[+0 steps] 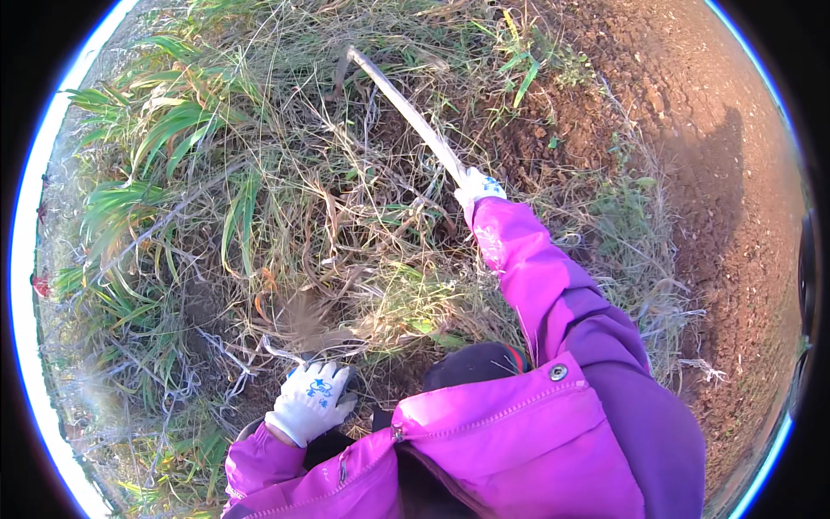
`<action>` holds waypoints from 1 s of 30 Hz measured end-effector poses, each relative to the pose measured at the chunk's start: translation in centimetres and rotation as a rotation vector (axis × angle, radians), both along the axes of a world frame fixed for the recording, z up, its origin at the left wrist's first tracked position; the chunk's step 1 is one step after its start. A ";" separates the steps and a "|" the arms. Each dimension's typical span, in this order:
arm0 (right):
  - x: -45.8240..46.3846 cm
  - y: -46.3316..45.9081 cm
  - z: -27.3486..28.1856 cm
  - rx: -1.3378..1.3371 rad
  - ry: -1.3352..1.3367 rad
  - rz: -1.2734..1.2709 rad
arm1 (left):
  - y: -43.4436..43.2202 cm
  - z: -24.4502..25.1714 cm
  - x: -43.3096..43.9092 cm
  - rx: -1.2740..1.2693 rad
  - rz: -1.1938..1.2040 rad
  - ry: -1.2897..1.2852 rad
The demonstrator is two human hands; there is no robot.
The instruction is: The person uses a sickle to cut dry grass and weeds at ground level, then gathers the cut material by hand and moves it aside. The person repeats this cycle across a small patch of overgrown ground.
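My right hand (478, 187), in a white glove with blue print, grips the near end of a pale wooden handle (415, 120). This handle slants away to the upper left over tangled grass. A dull, blurred head (340, 74) hangs at its far end among the stems; its exact shape is hard to make out. My left hand (314, 397), gloved alike, lies low over a dark surface that looks like my knee. Its fingertips are partly hidden, and no tool shows in it. Dry and green grass (337, 227) fills the ground between both hands.
Broad-leaved green plants (175, 123) grow along the left. Bare reddish-brown soil (700, 259) stretches down the right side, with a shadow (723, 175) across it. Pale, stringy dry strands (227, 353) lie beside my left hand. A dark, red-trimmed rounded shape (476, 366) sits before my jacket.
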State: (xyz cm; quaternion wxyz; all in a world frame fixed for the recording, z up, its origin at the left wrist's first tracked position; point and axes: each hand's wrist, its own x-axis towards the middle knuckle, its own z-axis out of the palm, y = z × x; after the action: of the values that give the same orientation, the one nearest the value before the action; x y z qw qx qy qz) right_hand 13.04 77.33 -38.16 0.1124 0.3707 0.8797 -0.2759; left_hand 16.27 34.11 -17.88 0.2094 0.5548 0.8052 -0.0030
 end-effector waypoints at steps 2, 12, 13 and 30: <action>3.1 -1.7 -3.2 -0.155 0.089 -0.152 | -0.1 0.1 0.0 0.011 0.007 -0.018; 6.8 -2.5 -4.2 -0.698 0.338 -0.442 | -0.4 0.1 -0.2 -0.012 0.028 -0.070; 4.7 -2.8 -3.9 -0.785 0.424 -0.503 | -0.3 0.1 -0.3 0.011 0.028 -0.080; 7.6 -5.1 -5.1 -0.392 0.223 -0.207 | -0.9 0.3 -0.3 0.006 0.027 -0.079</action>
State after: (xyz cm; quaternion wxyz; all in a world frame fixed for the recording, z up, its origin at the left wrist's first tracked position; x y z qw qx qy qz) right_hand 20.66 72.20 -43.27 0.0557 0.3972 0.7735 -0.4907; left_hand 15.96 33.21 -17.59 0.2395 0.5443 0.8036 0.0240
